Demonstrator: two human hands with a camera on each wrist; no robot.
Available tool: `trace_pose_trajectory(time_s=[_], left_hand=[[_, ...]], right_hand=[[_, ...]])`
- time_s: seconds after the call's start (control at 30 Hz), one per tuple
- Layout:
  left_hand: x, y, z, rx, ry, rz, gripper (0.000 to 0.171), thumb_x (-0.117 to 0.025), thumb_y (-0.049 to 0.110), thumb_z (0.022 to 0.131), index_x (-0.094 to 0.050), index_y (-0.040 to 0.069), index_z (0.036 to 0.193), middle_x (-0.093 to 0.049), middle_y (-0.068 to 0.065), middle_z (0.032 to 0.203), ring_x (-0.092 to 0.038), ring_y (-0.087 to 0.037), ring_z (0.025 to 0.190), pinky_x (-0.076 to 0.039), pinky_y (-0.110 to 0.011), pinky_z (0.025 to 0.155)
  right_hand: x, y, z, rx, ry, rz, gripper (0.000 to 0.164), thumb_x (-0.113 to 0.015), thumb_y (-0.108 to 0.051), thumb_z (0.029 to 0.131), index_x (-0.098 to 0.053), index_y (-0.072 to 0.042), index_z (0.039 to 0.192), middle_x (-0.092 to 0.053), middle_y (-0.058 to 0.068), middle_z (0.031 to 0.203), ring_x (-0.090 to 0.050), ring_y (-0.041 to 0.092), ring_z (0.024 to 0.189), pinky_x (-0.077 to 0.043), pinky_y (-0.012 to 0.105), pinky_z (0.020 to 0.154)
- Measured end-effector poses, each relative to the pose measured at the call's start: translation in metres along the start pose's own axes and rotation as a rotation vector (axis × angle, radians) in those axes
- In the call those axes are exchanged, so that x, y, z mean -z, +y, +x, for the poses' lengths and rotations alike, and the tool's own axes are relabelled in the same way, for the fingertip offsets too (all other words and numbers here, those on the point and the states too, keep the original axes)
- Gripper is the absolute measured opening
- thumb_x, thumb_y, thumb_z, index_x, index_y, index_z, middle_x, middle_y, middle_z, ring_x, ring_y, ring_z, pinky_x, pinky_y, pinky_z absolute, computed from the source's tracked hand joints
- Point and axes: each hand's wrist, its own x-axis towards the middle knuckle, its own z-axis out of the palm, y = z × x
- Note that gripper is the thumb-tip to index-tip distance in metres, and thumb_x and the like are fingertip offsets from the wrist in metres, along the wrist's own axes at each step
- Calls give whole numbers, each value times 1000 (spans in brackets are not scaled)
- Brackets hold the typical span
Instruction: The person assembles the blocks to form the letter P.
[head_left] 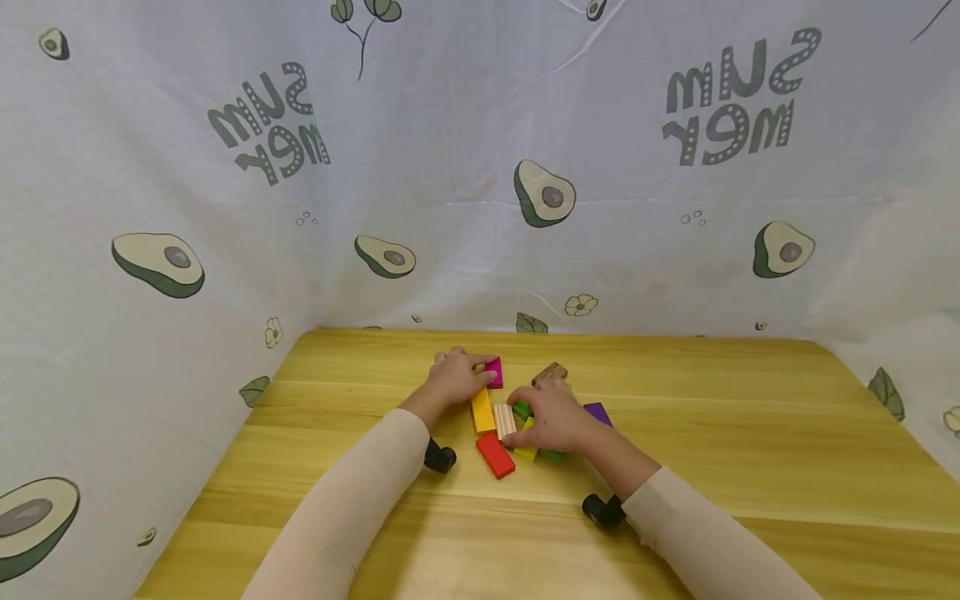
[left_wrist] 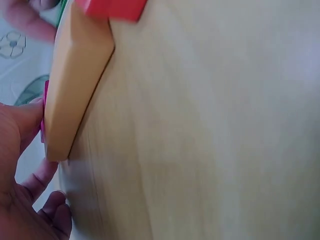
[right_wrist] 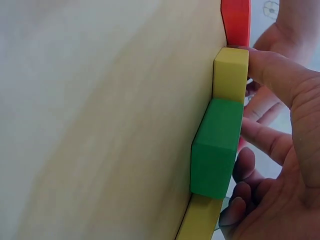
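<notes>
My left hand pinches a magenta block between thumb and forefinger at the pile's far left. Just below it lies a yellow-orange block, its long side showing in the left wrist view. My right hand holds a plain wood block with pale stripes, thumb at the near end and forefinger at the far end. A red block lies nearest the person. Beneath the right hand, yellow blocks and a green block show in the right wrist view, partly hidden in the head view.
A brown block lies beyond the right hand and a purple block to its right. All rest on a wooden table. A printed cloth hangs behind and beside it. Black devices sit under both wrists.
</notes>
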Motion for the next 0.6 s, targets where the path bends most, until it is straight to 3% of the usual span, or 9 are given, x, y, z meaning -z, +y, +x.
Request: trace_pose_trajectory(time_s=[0.13,0.33,0.6], left_hand=[[2,-10,3,23,23,-66,42,-59,43,102,-60,35,144,-52,-16,140,-43,-36,118,-40,-42,92],[4,-23,4,-3,57,-78,41,-59,39,103,-61,29,143,-57,-16,129,-47,-34,113,-42,-40,91],[12,-33,-7,-77,-5,-33,47,-59,43,102,-57,30,147,-52,-15,130,-45,-30,114,-45,-42,92]], right_hand=[[-1,-2,-4,12,-4,10,55,-85,-52,77,-68,-20,118,-65,8,114,-47,32,115,-44,49,95],[-3,-6,-6,-16,-20,-5,55,-86,-52,76,-68,-22,118,-64,9,119,-47,28,109,-46,43,88],[-1,-7,-5,-30,-32,29,54,-84,-52,80,-68,-22,123,-64,5,118,-50,26,110,-48,43,89]])
